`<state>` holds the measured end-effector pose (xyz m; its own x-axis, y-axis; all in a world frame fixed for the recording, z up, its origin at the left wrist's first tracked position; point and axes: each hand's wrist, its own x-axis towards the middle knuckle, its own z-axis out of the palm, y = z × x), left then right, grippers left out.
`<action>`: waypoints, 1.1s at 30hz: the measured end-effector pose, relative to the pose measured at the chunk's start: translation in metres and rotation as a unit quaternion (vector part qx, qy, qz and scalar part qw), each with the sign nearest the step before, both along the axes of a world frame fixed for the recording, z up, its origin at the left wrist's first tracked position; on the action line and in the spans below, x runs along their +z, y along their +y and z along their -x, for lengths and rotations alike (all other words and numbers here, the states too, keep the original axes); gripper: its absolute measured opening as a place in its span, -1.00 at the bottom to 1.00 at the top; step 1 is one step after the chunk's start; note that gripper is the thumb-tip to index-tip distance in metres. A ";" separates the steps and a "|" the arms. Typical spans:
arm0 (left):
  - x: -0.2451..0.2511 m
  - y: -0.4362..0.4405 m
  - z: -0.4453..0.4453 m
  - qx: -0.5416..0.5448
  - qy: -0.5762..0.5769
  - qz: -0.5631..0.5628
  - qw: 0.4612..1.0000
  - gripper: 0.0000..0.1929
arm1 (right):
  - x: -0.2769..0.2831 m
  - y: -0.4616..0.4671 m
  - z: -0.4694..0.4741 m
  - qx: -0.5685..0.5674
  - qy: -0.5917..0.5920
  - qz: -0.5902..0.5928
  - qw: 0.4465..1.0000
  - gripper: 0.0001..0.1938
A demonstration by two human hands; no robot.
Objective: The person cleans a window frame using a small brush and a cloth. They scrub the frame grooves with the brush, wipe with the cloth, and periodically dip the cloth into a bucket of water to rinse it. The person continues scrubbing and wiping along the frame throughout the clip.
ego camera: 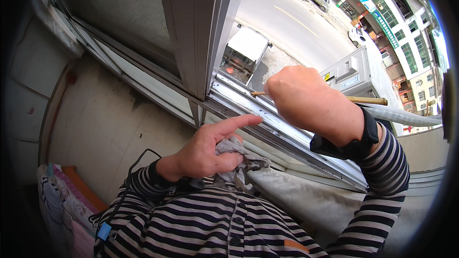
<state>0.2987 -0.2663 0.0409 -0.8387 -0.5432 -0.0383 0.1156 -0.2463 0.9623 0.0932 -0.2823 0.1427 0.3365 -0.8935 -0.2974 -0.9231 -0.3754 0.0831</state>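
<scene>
My left hand [211,148] grips a dirty grey cloth [238,161] between thumb and curled fingers, its index finger stretched towards the sliding-window track. Above the white metal window track [247,104], my right hand [304,96] is closed around a thin wooden stick [259,93]. The tip of the stick shows left of the fist, close to the outer rail. A thicker bamboo-like stick end [369,100] shows at the right, behind the wrist; whether it is the same stick I cannot tell. Dark specks of dirt lie along the track.
A window frame upright [195,36] and a mesh screen [122,10] stand at the left. Outside are an air-conditioner unit [349,71], a wrapped pipe [405,114] and a street below with vehicles. Folded fabric [68,211] lies at the lower left.
</scene>
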 end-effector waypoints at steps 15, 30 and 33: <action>0.003 0.003 0.009 0.111 0.024 -0.067 0.991 -0.15 | -0.018 -0.004 0.025 0.104 -0.099 0.039 0.989 -0.89; 0.009 -0.005 0.029 0.144 -0.088 -0.063 0.984 -0.03 | -0.018 0.031 0.079 0.155 -0.098 0.008 0.983 -0.89; 0.009 -0.007 0.038 0.162 -0.114 -0.069 0.978 -0.02 | -0.017 0.039 0.092 0.128 -0.103 -0.009 0.986 -0.87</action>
